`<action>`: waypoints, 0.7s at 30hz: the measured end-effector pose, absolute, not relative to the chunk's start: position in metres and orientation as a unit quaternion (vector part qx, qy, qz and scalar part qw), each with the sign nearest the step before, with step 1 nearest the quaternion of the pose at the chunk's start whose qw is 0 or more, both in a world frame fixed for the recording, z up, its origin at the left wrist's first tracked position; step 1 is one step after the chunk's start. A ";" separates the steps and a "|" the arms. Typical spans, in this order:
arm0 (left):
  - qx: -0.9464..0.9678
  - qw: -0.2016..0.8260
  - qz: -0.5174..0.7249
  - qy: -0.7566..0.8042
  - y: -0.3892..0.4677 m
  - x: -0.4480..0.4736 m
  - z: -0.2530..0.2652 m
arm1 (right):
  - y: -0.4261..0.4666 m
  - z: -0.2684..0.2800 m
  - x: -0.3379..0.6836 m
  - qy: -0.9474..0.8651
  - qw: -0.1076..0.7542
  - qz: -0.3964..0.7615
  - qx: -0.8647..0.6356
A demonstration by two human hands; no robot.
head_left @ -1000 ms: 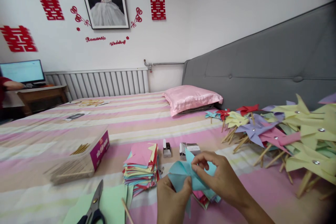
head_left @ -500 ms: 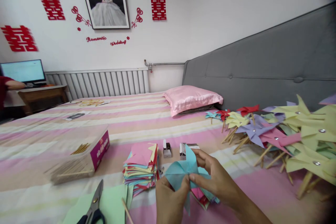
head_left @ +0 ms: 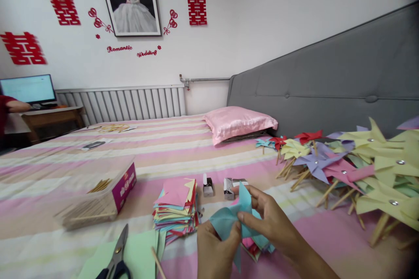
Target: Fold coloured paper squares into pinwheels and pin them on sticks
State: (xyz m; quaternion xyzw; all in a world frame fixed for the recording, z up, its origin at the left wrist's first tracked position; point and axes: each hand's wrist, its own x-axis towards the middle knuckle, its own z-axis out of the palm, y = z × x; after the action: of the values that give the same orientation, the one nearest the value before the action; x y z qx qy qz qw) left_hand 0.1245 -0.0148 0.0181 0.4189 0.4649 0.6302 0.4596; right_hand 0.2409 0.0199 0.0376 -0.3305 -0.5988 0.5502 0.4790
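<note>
A blue paper pinwheel (head_left: 225,221) with folded blades is held between both my hands, above the bed. My left hand (head_left: 216,248) pinches it from the left, thumb near its centre. From the right, my right hand (head_left: 268,218) grips it, the thumb pressed on the middle and the other fingers behind. Under the hands, more coloured paper (head_left: 250,246) shows in part. Just left of them stands a tall stack of coloured paper pieces (head_left: 175,209). Beyond the hands are two small boxes, one open box (head_left: 207,186) and another box (head_left: 229,187).
Scissors (head_left: 118,253) lie on green paper (head_left: 140,248), beside a wooden stick (head_left: 158,262). A clear plastic box (head_left: 98,200) holds sticks. Finished pinwheels (head_left: 343,172) crowd the right side. Farther off are a pink pillow (head_left: 240,123) and, at a desk, a person's arm (head_left: 18,106).
Both hands have shifted slightly right with the blue pinwheel. My right thumb has moved up a little over its centre, and the blades are turned slightly.
</note>
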 end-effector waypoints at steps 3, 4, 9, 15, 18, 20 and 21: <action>0.422 0.457 0.625 0.472 -0.015 0.124 0.018 | 0.020 0.038 0.241 -0.601 0.483 0.538 -0.339; 0.417 0.457 0.626 0.475 -0.014 0.123 0.017 | 0.021 0.038 0.241 -0.602 0.484 0.539 -0.335; 0.365 0.461 0.641 0.494 -0.012 0.116 0.016 | 0.026 0.036 0.246 -0.597 0.482 0.570 -0.295; 0.257 0.492 0.690 0.464 -0.012 0.111 0.022 | 0.027 0.026 0.245 -0.555 0.445 0.634 -0.304; 0.219 0.496 0.718 0.437 -0.014 0.113 0.025 | 0.027 0.021 0.236 -0.544 0.443 0.657 -0.277; 0.210 0.499 0.726 0.424 -0.014 0.114 0.025 | 0.027 0.020 0.229 -0.538 0.453 0.661 -0.260; 0.206 0.502 0.727 0.420 -0.014 0.115 0.024 | 0.027 0.020 0.226 -0.532 0.459 0.664 -0.256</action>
State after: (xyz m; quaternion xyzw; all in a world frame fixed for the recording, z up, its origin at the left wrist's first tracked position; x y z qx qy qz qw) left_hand 0.1154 -0.0144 0.0238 0.2063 0.4196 0.7272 0.5025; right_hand 0.2263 0.0269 0.0203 -0.2565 -0.5317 0.6637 0.4594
